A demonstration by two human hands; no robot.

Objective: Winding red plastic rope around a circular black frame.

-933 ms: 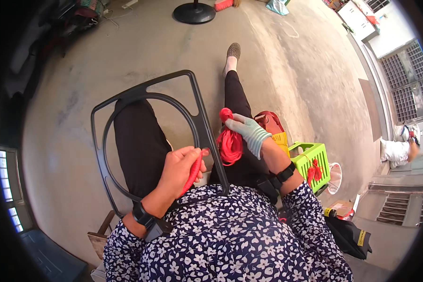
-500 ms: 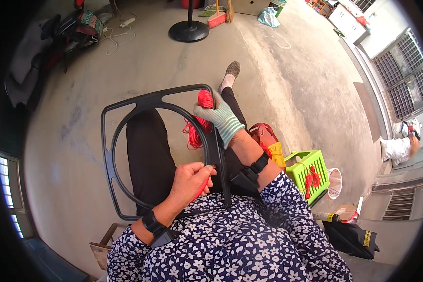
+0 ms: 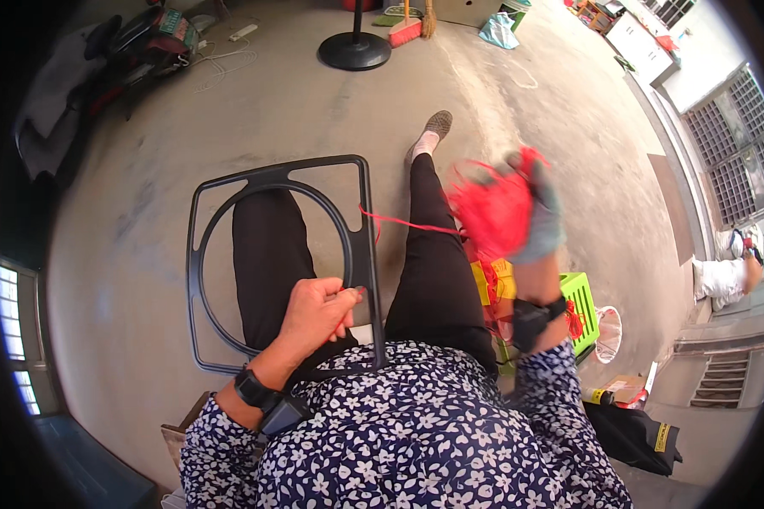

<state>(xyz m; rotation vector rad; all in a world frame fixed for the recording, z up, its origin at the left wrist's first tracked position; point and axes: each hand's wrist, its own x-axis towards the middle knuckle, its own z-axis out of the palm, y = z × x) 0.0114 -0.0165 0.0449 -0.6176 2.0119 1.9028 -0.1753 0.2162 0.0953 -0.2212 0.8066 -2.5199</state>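
Note:
A black plastic frame (image 3: pixel 363 242) with a large round opening rests on my lap, over my left thigh. My bare left hand (image 3: pixel 316 312) is closed in a pinch against its right bar, where a bit of red cord shows at the fingertips. Out to the right of the frame, my right hand (image 3: pixel 545 222), in a striped glove, grips a loose bundle of red cord (image 3: pixel 489 214), both smeared by motion. A strand stretches from the frame's right bar across to the bundle, above my right leg.
Right of my leg stand a bright green plastic basket (image 3: pixel 579 297) with red cord and a white-rimmed net basket (image 3: pixel 608 332). A black bag (image 3: pixel 632 437) lies nearer. Ahead are a round black stand base (image 3: pixel 354 52) and brooms (image 3: pixel 406 32); a scooter (image 3: pixel 144 47) is far left.
My right hand has pulled the cord bundle away from the frame's right bar, out to the right, drawing a strand taut. My left hand stays at the bar; the frame has shifted slightly left.

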